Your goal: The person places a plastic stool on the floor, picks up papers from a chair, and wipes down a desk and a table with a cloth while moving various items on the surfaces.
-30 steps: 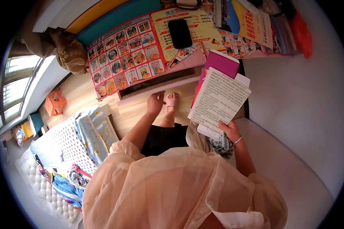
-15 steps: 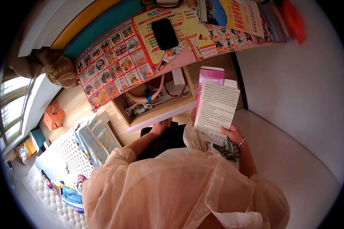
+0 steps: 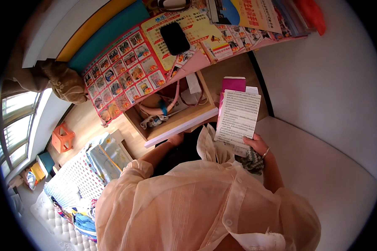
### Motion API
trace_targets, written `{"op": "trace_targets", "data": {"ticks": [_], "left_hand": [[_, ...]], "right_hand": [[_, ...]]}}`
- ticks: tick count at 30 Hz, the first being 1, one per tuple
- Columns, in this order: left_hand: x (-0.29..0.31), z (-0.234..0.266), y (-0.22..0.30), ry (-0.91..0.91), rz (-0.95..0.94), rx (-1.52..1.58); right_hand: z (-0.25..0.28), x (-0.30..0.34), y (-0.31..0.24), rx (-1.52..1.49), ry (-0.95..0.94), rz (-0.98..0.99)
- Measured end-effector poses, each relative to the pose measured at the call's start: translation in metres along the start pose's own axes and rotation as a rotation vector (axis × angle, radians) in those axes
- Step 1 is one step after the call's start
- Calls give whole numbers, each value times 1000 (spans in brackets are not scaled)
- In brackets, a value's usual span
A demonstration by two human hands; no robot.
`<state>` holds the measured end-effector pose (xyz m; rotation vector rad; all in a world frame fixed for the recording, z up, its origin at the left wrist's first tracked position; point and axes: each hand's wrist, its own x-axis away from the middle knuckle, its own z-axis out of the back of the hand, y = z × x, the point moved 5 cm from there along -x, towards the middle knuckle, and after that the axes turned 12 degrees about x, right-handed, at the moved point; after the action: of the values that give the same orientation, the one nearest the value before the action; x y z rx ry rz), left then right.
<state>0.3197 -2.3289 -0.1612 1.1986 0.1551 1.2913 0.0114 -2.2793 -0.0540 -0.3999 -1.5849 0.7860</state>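
A printed paper sheet (image 3: 240, 115), dense with small text, is pinched at its lower right corner by my right hand (image 3: 256, 145); the thumb lies on top. Behind the sheet, a magenta-and-white box or folder (image 3: 233, 84) sticks out at the top. An open wooden drawer (image 3: 184, 126) stands under the table, with my left hand (image 3: 176, 139) at its pale front edge. The fingers of that hand are hidden. Inside the drawer lie a pink strap-like loop (image 3: 176, 98), a crumpled patterned cloth (image 3: 154, 121) and a white paper piece (image 3: 193, 83).
A black phone (image 3: 174, 38) lies on the table covered with printed flyers (image 3: 121, 73). On the left are an orange stool (image 3: 63, 137) and a bed with folded bedding (image 3: 81, 175). A white wall (image 3: 318, 79) borders the right side.
The drawer and table have shifted slightly in view. The left hand remains at the drawer front, its fingers now more hidden. The sheet stays in my right hand, turned slightly.
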Motion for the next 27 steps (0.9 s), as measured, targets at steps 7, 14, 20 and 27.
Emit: {"op": "trace_targets", "data": {"ticks": [7, 14, 20, 27], "left_hand": [[12, 15, 22, -152, -102, -214], [-16, 54, 55, -433, 548, 682], [-73, 37, -12, -331, 85, 968], [-101, 20, 46, 603, 582, 1823]], "right_hand": [[3, 10, -12, -59, -29, -20], [18, 21, -29, -478, -115, -205], [14, 31, -25, -490, -177, -324], [7, 34, -20, -722, -67, -255]]}}
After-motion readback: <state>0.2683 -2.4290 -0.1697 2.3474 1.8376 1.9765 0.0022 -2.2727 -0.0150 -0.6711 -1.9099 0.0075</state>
